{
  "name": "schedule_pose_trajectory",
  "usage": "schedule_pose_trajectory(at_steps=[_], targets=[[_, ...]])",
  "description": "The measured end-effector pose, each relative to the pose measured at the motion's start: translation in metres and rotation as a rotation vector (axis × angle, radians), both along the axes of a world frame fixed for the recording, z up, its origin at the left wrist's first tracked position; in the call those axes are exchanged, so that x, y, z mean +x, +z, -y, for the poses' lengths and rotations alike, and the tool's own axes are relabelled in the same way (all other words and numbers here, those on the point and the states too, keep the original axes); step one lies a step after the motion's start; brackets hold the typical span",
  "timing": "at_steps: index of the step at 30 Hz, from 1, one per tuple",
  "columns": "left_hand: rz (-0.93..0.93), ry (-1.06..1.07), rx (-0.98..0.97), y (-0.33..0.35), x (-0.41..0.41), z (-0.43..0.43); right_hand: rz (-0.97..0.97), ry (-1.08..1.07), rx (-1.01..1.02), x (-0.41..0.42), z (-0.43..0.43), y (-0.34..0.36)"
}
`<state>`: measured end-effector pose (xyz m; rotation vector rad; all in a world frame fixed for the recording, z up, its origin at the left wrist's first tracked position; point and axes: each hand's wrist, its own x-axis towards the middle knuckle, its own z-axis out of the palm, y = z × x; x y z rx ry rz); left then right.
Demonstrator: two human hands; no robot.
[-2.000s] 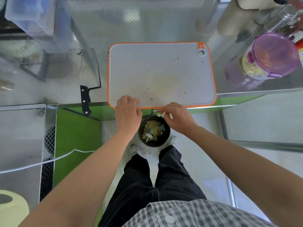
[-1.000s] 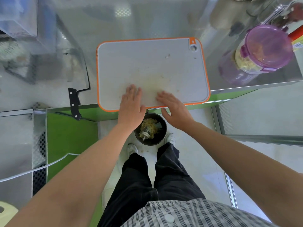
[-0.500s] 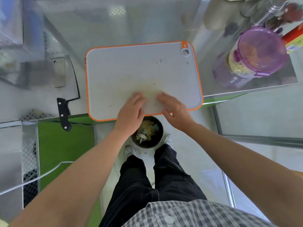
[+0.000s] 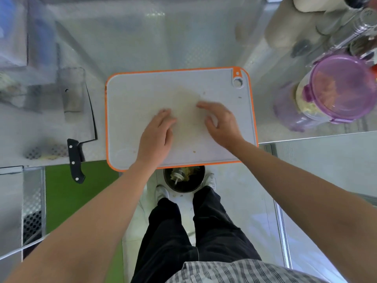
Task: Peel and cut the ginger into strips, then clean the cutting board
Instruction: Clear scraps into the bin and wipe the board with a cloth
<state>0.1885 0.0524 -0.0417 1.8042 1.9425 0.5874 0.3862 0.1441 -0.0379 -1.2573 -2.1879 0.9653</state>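
Beneath the fingers [image 4: 165, 115] lies a flat grey plastic cutting board [image 4: 140, 94] with an orange rim. The left hand [image 4: 157, 135] rests flat on it and the right hand [image 4: 222, 123] is loosely spread, both empty. The board is likely light, stiff and slippery, best gripped by the rim outside the fingers.

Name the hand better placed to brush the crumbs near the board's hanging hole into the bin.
Right. The right hand lies on the right half of the cutting board, close to the crumbs by the hanging hole; the left hand rests left of centre, farther away.
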Motion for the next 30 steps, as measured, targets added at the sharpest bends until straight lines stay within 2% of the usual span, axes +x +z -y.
schedule_pose_trajectory(at_steps=[2, 3, 6, 9, 11, 14, 17, 20, 22, 25, 27, 30], targets=[[-0.022, 0.049, -0.004, 0.001, -0.003, -0.006, 0.067, -0.083, -0.047, -0.007, -0.026, -0.001], [-0.038, 0.075, -0.013, 0.000, -0.005, -0.009, 0.135, -0.048, -0.081, -0.011, -0.034, -0.002], [-0.041, 0.071, -0.046, -0.002, -0.008, -0.016, 0.255, 0.275, -0.022, -0.017, -0.016, -0.010], [-0.019, 0.040, -0.068, -0.003, -0.009, -0.014, 0.129, 0.476, 0.015, -0.004, 0.015, -0.004], [-0.011, 0.016, -0.057, -0.005, -0.012, -0.013, 0.089, 0.454, 0.038, 0.000, 0.008, 0.002], [-0.017, 0.001, -0.088, -0.009, -0.013, -0.013, 0.208, 0.286, 0.021, -0.006, -0.016, -0.002], [0.031, -0.099, -0.124, -0.008, -0.013, -0.006, 0.330, 0.429, 0.042, -0.010, 0.000, -0.009], [0.068, -0.289, -0.127, 0.001, -0.008, 0.023, 0.199, 0.532, -0.002, 0.005, 0.033, 0.000], [0.094, -0.247, -0.109, 0.008, -0.004, 0.037, 0.142, 0.453, -0.013, 0.009, 0.034, 0.006], [-0.041, -0.101, -0.048, 0.006, -0.002, 0.035, 0.205, 0.245, -0.013, 0.003, 0.023, 0.002], [-0.112, -0.040, -0.070, 0.003, -0.003, 0.032, 0.288, 0.331, -0.010, -0.001, 0.033, -0.001], [-0.166, -0.058, -0.076, 0.000, -0.005, 0.044, 0.208, 0.427, -0.060, 0.007, 0.061, 0.005]])
